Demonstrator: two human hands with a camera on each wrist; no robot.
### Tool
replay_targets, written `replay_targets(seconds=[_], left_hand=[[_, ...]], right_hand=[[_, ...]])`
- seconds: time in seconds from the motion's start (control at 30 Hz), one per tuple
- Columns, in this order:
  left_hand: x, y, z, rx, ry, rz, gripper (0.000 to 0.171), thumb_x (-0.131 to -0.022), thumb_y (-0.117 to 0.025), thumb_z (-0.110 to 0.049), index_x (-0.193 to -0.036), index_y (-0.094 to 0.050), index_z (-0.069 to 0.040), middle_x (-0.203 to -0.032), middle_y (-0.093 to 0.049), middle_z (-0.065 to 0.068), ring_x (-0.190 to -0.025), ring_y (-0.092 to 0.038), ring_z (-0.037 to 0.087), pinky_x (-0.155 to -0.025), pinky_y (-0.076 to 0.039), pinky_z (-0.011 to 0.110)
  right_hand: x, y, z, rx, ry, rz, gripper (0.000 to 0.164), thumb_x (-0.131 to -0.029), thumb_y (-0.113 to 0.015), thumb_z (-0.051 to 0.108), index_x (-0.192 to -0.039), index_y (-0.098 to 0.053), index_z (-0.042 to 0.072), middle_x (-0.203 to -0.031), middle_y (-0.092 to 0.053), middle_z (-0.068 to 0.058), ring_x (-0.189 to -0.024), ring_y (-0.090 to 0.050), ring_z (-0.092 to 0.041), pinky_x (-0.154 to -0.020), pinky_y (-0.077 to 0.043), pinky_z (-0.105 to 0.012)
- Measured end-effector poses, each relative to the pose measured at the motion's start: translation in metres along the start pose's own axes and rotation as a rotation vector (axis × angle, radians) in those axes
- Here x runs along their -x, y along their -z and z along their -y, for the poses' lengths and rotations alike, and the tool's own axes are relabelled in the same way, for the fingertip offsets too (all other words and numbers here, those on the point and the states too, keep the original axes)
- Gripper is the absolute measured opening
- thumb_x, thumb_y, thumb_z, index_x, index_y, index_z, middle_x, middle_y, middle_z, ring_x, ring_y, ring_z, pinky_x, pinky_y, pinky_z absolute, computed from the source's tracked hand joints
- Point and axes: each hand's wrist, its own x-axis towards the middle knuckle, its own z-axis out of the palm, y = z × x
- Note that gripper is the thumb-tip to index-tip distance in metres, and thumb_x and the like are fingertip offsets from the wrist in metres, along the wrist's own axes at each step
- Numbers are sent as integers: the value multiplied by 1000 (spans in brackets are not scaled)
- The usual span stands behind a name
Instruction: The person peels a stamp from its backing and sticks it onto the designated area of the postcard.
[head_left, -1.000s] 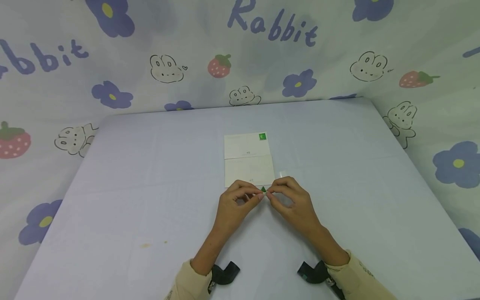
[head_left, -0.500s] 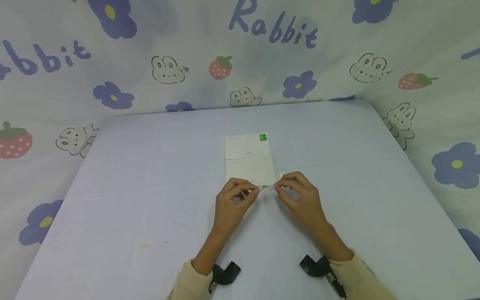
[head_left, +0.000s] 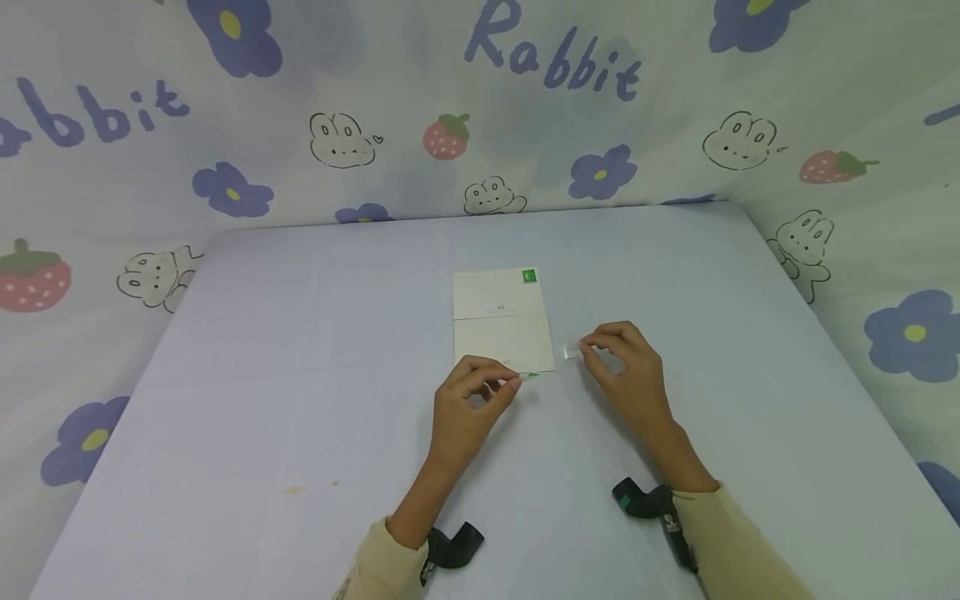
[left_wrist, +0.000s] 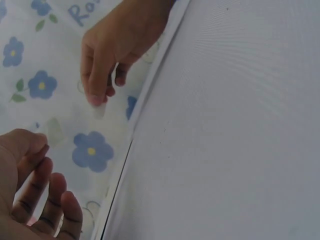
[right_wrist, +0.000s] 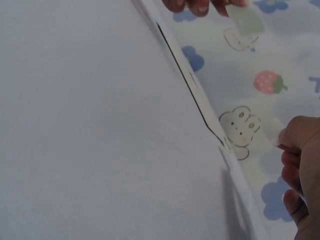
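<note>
My left hand [head_left: 467,408] pinches a small green stamp-like sticker [head_left: 531,375] between thumb and forefinger, just off the near edge of a white paper [head_left: 498,333]. In the left wrist view, the sticker [left_wrist: 54,132] shows pale and square. My right hand [head_left: 630,375] is to the right of the paper, pinching a small whitish slip [right_wrist: 272,131], also seen in the left wrist view as a pale slip [left_wrist: 100,111]. The paper lies flat in two panels split by a crosswise line, with a green stamp [head_left: 529,276] in its far right corner.
A small clear piece [head_left: 570,352] lies on the white-covered table [head_left: 315,333] by the paper's right edge, close to my right fingertips. Behind and beside the table hangs a printed rabbit-and-flower cloth [head_left: 397,83].
Both hands met at the green sticker a second ago. My right hand has pulled away to the right with the whitish slip, while my left hand stays nearly in place holding the sticker.
</note>
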Motion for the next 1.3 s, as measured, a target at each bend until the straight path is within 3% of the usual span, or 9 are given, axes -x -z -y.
replay_targets(seconds=[0.27, 0.43, 0.8, 1.0, 1.17, 1.3], left_hand=[[0, 0, -1, 6, 17, 1, 5, -87, -75, 3, -91, -75, 0, -100, -63, 12, -82, -61, 18, -68, -53, 32], [0, 1, -1, 6, 20, 1, 6, -87, -75, 2, -92, -75, 0, -100, -63, 12, -82, -61, 18, -69, -53, 32], [-1, 4, -2, 15, 13, 4, 6, -87, -74, 2, -93, -76, 0, -101, -63, 12, -82, -61, 19, -69, -52, 32], [-1, 3, -2, 17, 19, 7, 6, -88, -74, 2, -93, -76, 0, -101, -64, 12, -83, -61, 19, -70, -52, 32], [-1, 2, -1, 15, 19, 3, 5, -88, -75, 2, -92, -76, 0, -101, -64, 12, -82, -60, 19, -69, -52, 32], [-1, 1, 0, 10, 19, 0, 6, -87, -75, 3, -92, -75, 0, -100, -63, 12, -82, -60, 18, -69, -52, 32]], right_hand=[[-11, -4, -27, 40, 31, 19, 12, -84, -78, -4, -96, -78, -1, -103, -64, -11, -95, -61, -24, -84, -44, -17], [-13, -6, -33, 28, -4, 39, 16, -84, -78, -3, -99, -78, 1, -105, -65, -9, -94, -60, -22, -81, -44, -17], [-11, -5, -31, 30, -49, 55, 16, -86, -76, -3, -102, -78, 2, -106, -64, -8, -93, -59, -20, -77, -45, -19], [-9, -3, -29, 30, -114, 54, 14, -88, -75, 2, -102, -78, 6, -108, -64, -6, -94, -60, -19, -73, -44, -23], [-8, -2, -18, 0, -192, 88, 12, -90, -75, 8, -100, -78, 11, -108, -64, 1, -97, -59, -15, -78, -45, -26], [-5, -2, -8, -48, -174, 106, 12, -87, -77, 5, -98, -78, 10, -107, -65, 0, -98, -60, -16, -79, -45, -25]])
